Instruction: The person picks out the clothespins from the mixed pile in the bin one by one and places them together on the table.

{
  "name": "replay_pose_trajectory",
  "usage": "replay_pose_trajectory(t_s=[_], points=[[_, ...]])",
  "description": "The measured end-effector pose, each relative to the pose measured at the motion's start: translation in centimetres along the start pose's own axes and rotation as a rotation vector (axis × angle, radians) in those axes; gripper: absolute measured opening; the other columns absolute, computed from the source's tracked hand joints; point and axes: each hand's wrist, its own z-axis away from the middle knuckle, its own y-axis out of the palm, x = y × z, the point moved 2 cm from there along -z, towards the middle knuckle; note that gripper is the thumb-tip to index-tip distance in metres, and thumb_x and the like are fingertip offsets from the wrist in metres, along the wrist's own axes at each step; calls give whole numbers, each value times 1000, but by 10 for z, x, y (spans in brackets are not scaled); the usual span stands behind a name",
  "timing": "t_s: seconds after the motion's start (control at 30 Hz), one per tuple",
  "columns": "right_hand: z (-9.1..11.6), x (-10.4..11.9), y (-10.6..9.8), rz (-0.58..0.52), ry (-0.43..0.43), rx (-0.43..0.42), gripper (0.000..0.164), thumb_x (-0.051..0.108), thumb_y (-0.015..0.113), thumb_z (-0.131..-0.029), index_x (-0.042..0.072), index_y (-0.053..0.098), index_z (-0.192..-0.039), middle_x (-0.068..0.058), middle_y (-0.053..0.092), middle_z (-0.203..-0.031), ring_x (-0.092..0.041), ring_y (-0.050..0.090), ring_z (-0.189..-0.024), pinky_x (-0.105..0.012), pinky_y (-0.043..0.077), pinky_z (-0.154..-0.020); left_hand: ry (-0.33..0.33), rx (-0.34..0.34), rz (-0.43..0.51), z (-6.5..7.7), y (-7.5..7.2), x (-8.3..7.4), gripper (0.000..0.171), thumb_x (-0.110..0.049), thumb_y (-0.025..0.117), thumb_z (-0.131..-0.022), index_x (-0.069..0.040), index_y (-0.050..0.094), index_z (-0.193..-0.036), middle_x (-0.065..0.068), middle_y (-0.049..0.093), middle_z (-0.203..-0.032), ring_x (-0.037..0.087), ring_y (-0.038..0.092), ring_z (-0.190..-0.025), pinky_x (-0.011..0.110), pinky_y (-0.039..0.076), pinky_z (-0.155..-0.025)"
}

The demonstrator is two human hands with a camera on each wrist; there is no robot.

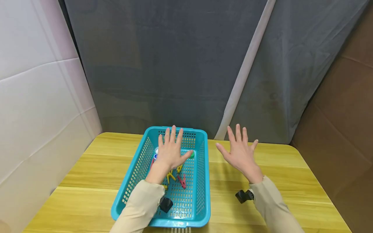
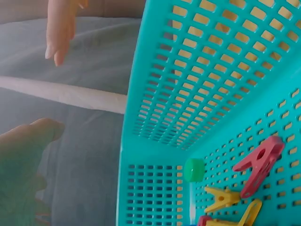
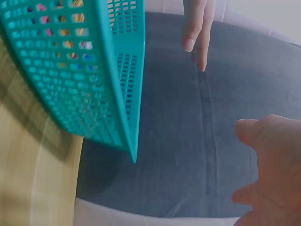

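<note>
My left hand hovers over a turquoise plastic basket, its fingers spread and nothing in it. Off the basket's right side, my right hand is held in the air above the table, fingers spread and holding nothing. Inside the basket lie a red clothespin, yellow clothespins and a green bottle cap. A white and blue round piece shows beside the left hand in the head view. The left hand and forearm hide part of the contents.
The basket stands on a yellow wood-grain table. A dark grey cloth with a pale strip hangs behind the table. White sheeting rises on the left, a brown panel on the right.
</note>
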Motion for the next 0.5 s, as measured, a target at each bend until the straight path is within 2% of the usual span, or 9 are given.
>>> replay_pose_trajectory(t_s=[0.33,0.5], points=[[-17,35,8,-121,-63,28,75,51,44,-94,11,18,-151,-18,9,-155,-39,11,-140,-72,14,-100,-22,-36,-1,7,-17,21,84,-56,50,-88,-6,20,-150,22,15,-152,42,12,-139,61,14,-108],[-26,53,17,-182,-110,19,71,46,48,-95,6,24,-149,-21,20,-152,-40,23,-136,-62,24,-104,-38,-47,5,12,-28,31,81,-54,50,-89,-5,24,-148,23,20,-151,43,14,-138,61,15,-108]])
